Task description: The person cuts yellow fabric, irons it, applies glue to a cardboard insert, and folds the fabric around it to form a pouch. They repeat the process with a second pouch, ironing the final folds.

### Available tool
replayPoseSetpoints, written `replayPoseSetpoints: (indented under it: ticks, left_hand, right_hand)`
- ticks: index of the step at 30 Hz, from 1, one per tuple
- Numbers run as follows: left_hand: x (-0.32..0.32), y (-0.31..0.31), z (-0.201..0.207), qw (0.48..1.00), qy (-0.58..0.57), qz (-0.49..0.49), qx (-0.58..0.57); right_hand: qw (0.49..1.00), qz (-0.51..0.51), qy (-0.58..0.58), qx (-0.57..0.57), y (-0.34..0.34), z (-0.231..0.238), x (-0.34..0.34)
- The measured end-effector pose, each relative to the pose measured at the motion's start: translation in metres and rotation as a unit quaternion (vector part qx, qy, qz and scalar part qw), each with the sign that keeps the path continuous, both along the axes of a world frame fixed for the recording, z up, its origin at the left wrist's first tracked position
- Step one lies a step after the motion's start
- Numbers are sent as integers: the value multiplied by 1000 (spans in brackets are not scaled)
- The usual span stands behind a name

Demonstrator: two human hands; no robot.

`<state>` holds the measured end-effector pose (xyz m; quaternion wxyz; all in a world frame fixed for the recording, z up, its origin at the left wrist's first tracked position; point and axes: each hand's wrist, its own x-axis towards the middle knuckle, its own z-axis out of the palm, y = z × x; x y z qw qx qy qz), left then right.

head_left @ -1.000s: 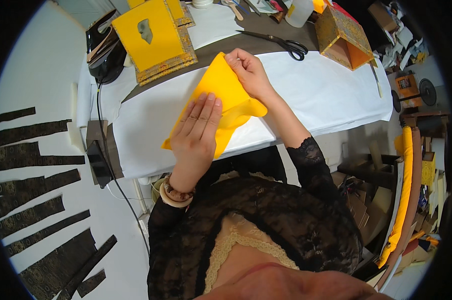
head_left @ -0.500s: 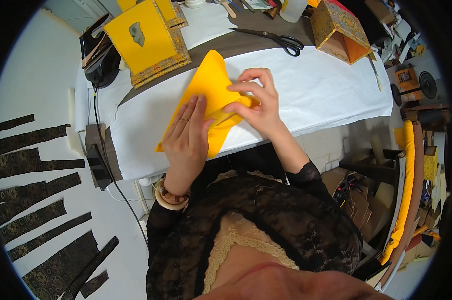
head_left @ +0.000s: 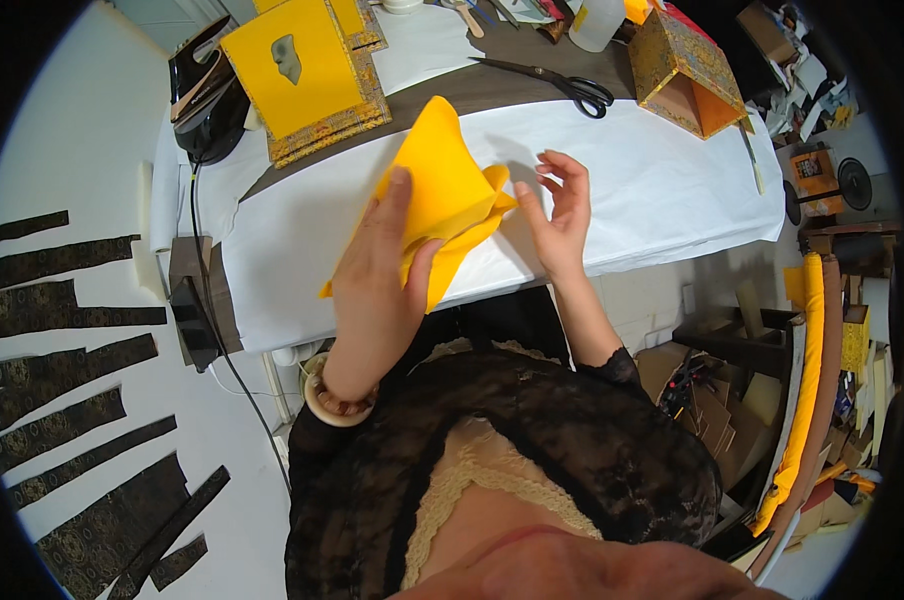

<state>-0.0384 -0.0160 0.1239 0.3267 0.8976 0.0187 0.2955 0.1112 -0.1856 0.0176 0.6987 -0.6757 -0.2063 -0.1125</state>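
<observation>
A bright yellow sheet of cloth (head_left: 450,185) stands raised over the near part of the white-covered table, drawn round a stiff box-like form with a straight edge; what lies under it is hidden. Loose flaps of the cloth stick out at its right and near sides. My left hand (head_left: 380,255) grips its left side, fingers along the far face and thumb on the near side. To the right of the cloth, my right hand (head_left: 562,212) is in the air, fingers apart and holding nothing.
Yellow boards with patterned edges (head_left: 297,75) stand at the back left beside a black iron-like device (head_left: 210,120) with a cord. Black scissors (head_left: 552,78) lie behind the cloth. A patterned open box (head_left: 684,75) sits at the back right. Dark strips (head_left: 67,310) hang at the left.
My right hand has let go of the cloth's right edge and drawn away to the right. My left hand has shifted its hold, and the cloth's right flap now sticks out loose.
</observation>
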Motion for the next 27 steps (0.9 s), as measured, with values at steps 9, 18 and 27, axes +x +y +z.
replayPoseSetpoints:
  ticks: [9, 18, 27]
  left_hand:
    - [-14, 43, 11, 977, 173, -1, -127]
    - [-11, 48, -10, 987, 89, -39, -125]
    - [-7, 40, -17, 988, 87, 32, -120]
  right_hand:
    - [838, 95, -457, -282, 27, 19, -53]
    - [879, 165, -355, -272, -10, -14, -46]
    - [889, 257, 373, 58, 45, 4, -58]
